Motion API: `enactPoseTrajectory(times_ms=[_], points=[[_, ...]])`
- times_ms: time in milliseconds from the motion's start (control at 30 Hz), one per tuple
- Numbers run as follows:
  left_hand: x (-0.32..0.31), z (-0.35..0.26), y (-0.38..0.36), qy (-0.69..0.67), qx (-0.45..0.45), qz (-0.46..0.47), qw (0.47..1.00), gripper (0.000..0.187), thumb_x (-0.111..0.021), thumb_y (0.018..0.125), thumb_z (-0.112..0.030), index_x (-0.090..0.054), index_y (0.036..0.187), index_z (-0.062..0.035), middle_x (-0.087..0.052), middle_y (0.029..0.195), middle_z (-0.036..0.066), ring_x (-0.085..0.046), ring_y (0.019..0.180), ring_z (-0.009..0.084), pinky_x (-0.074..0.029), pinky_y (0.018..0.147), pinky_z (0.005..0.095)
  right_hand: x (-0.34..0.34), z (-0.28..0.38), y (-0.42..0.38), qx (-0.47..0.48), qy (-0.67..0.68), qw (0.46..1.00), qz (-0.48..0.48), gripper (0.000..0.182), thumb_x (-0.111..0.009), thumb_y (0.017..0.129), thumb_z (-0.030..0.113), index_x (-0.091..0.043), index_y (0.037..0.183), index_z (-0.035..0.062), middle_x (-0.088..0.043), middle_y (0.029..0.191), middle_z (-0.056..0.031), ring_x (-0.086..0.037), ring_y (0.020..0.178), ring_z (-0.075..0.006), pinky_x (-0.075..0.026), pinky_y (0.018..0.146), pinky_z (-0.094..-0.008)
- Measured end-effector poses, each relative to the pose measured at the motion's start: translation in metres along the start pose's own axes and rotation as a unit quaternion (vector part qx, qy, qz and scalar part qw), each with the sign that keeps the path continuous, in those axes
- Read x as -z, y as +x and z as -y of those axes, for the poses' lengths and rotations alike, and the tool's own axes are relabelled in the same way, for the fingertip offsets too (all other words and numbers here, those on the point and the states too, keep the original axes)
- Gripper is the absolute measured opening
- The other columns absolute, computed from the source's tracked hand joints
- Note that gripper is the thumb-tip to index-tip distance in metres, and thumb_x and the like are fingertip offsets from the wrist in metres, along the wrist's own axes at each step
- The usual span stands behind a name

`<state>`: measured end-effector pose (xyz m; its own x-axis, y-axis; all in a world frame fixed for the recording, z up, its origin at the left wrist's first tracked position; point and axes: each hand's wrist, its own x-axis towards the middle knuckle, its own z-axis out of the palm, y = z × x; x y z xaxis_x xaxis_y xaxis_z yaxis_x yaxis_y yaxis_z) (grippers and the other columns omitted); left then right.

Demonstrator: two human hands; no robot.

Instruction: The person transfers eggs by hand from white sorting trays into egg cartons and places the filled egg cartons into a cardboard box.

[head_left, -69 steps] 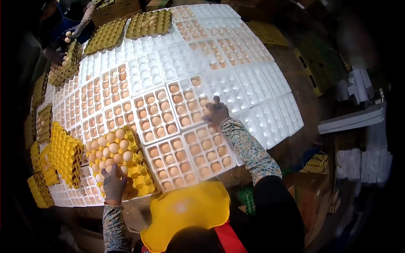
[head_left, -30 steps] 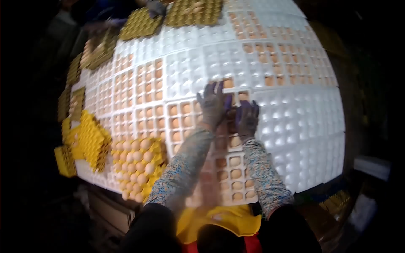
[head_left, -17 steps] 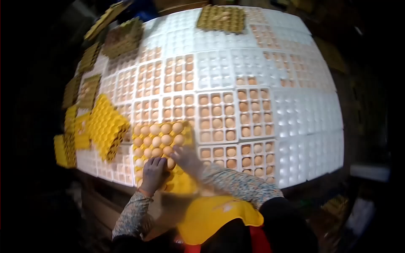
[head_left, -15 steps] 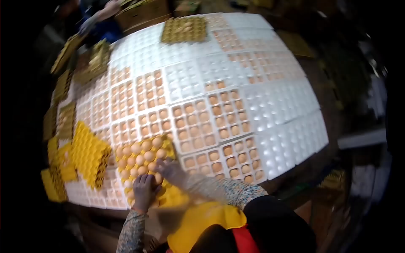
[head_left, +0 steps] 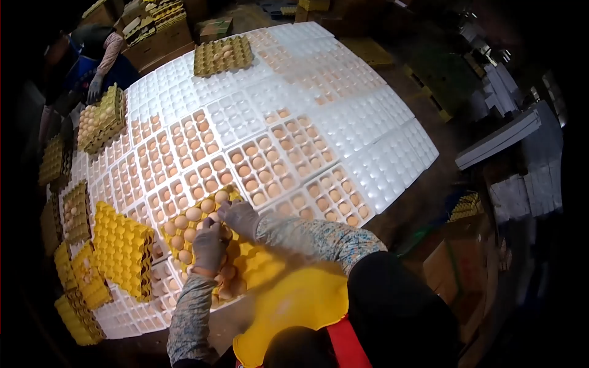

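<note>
A yellow egg tray (head_left: pixel 170 237) lies in front of me across white egg boxes, with brown eggs (head_left: pixel 194 214) in much of it and bare cups on its right part. My left hand (head_left: pixel 208 248), in a grey glove, is closed over the middle of the tray, its fingers bent round an egg that they partly hide. At the tray's far right side, my right hand (head_left: pixel 241 219) curls its gloved fingers down on an egg beside the left fingertips. More eggs (head_left: pixel 228 273) sit below the left hand.
White boxes (head_left: pixel 261 173) with eggs in their cells cover the table; white ridged sheets (head_left: pixel 392 165) lie at right. A stack of yellow trays (head_left: pixel 123 248) stands left. Far left, a co-worker's gloved hand (head_left: pixel 95 89) is near stacked egg trays (head_left: pixel 101 119). Another tray (head_left: pixel 223 55) lies at the back.
The view has turned, so the table appears shifted left. My hands have come closer together over the tray. The co-worker's hand has lowered toward the stacked trays.
</note>
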<state>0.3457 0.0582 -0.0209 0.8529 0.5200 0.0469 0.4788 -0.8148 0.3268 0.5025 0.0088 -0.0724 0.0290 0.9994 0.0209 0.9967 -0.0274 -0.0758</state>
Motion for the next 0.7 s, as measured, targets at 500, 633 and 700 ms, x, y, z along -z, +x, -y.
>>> enactPoseTrajectory(times_ms=[500, 633, 700], points=[[0.016, 0.011, 0.040, -0.007, 0.189, 0.087, 0.978, 0.038, -0.078, 0.076, -0.024, -0.067, 0.111, -0.0122, -0.053, 0.122, 0.020, -0.064, 0.092, 0.0381, -0.056, 0.080, 0.0459, 0.035, -0.049, 0.057, -0.001, 0.130, 0.991, 0.028, 0.031, -0.078, 0.076, 0.026, -0.072, 0.102, 0.0092, -0.053, 0.126, -0.0169, -0.062, 0.105, -0.0363, -0.054, 0.090, -0.0439], [0.009, -0.009, 0.041, 0.079, 0.179, 0.013, 0.981, 0.042, -0.083, 0.072, -0.026, -0.068, 0.109, -0.0131, -0.054, 0.127, 0.019, -0.064, 0.097, 0.0396, -0.055, 0.082, 0.0495, 0.032, -0.094, 0.063, -0.012, 0.314, 0.947, 0.067, 0.048, -0.084, 0.075, 0.034, -0.071, 0.112, 0.0062, -0.053, 0.129, -0.0153, -0.056, 0.118, -0.0349, -0.051, 0.097, -0.0414], [0.024, 0.002, 0.042, 0.020, 0.171, 0.023, 0.985, 0.042, -0.084, 0.070, -0.027, -0.069, 0.107, -0.0140, -0.053, 0.128, 0.019, -0.063, 0.102, 0.0386, -0.056, 0.082, 0.0480, 0.012, -0.138, 0.072, -0.066, 0.505, 0.859, 0.052, 0.060, -0.085, 0.077, 0.040, -0.069, 0.123, 0.0062, -0.055, 0.131, -0.0151, -0.055, 0.121, -0.0329, -0.049, 0.101, -0.0381]])
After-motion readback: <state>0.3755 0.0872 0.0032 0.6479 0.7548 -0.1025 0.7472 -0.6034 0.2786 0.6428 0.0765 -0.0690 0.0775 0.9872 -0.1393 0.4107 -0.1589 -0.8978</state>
